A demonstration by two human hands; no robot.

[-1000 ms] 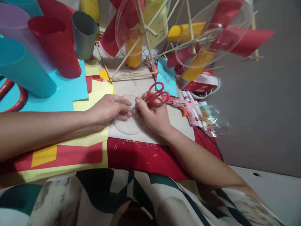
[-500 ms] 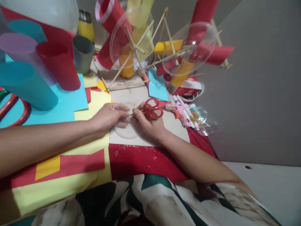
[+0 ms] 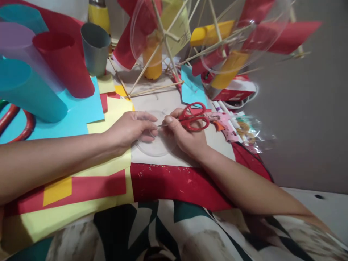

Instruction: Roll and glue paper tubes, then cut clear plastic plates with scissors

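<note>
My right hand (image 3: pixel 187 136) grips red-handled scissors (image 3: pixel 194 116) like a pen, blades closed and pointing left, the tip against a clear plastic disc (image 3: pixel 154 145) that lies on a white sheet (image 3: pixel 217 145). My left hand (image 3: pixel 130 127) rests on the disc's left side, fingers curled and pressing it down close to the scissor tip. Both forearms reach in from the lower edge over coloured paper.
Rolled paper tubes, teal (image 3: pixel 29 92), red (image 3: pixel 65 63) and grey (image 3: pixel 95 47), stand at the left. A stick frame (image 3: pixel 163 40) with clear discs and red and yellow paper rolls rises behind. A pink glue gun (image 3: pixel 225 127) and markers lie right of the scissors. Patterned cloth (image 3: pixel 163 232) is near me.
The hands have kept their hold on the disc and scissors; only the view shifted, dipping half a second ago and rising back.
</note>
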